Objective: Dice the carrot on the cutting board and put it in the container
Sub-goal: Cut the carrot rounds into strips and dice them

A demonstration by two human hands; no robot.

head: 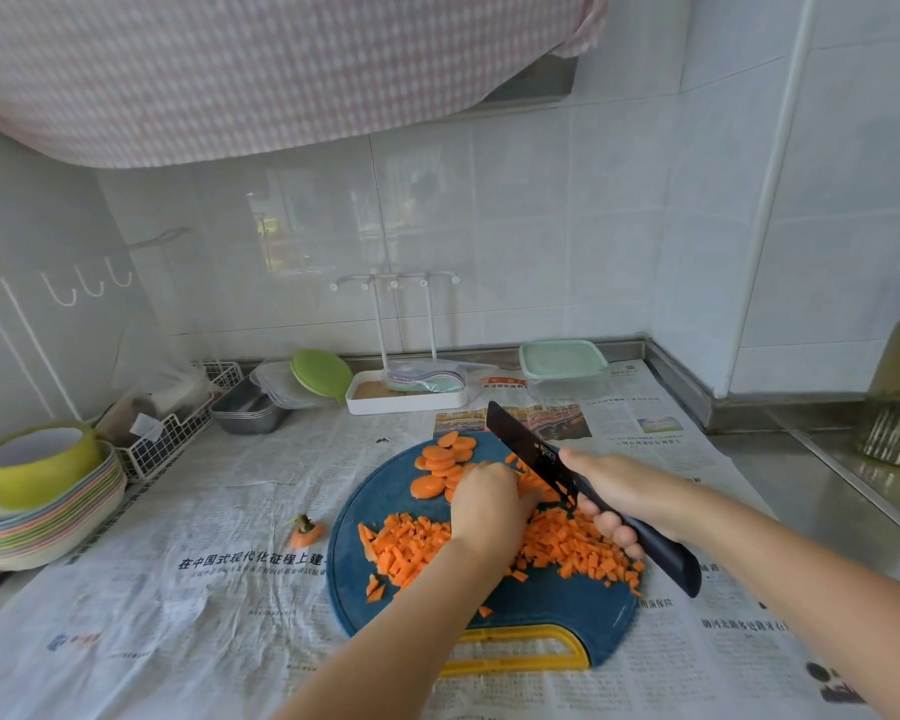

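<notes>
Newspaper (pixel 178 615) is covering the tabletop (pixel 811 491), and print is showing all over it.

- At 9 o'clock from the cutting board (pixel 541 600), a bold black Chinese headline is reading "在中国式现代化征程上建". Its end is running under the board's rim. The smaller lines beneath are coming out too fine to read.
- At 4 o'clock from the board, another bold Chinese headline is running toward the frame edge, too soft to read with certainty.
- At 12 o'clock, a red-banded header is showing on the paper, its characters blurred.
- On the knife (pixel 526 444), small pale markings are sitting on the black blade, illegible.
</notes>
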